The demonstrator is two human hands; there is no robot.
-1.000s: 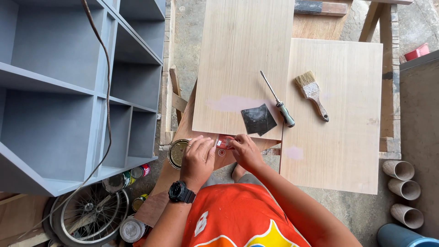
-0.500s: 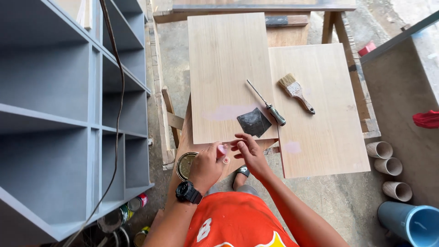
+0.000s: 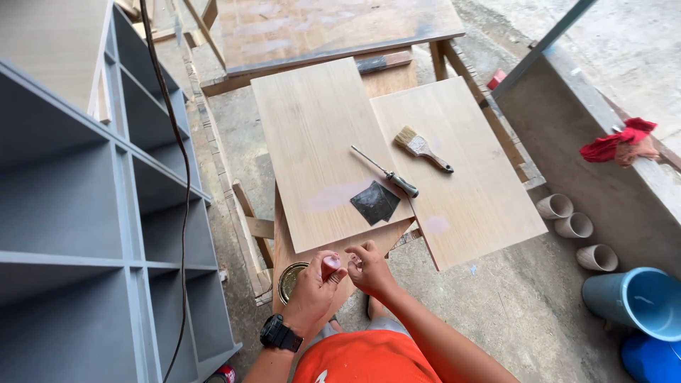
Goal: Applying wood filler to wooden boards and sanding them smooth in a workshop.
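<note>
- Small red tube [image 3: 330, 265] sits pinched in the fingers of the left hand [image 3: 312, 291], held in the air just in front of the near edge of the counter [image 3: 284, 248].
- Right hand [image 3: 367, 269] is curled close beside it, fingertips bent toward the tube's tip; whether they touch it cannot be told.
- Round open tin [image 3: 289, 279] stands on the counter, partly hidden behind the left hand.
- Two pale wooden boards lie ahead: the left board [image 3: 312, 135] carries a dark square of sandpaper [image 3: 374, 202] near its front edge.
- Screwdriver [image 3: 389, 174] with a green handle lies across the seam between the boards.
- Paintbrush [image 3: 422, 149] rests on the right board [image 3: 461, 170].
- Grey shelf unit [image 3: 85, 234] stands at the person's left.
</note>
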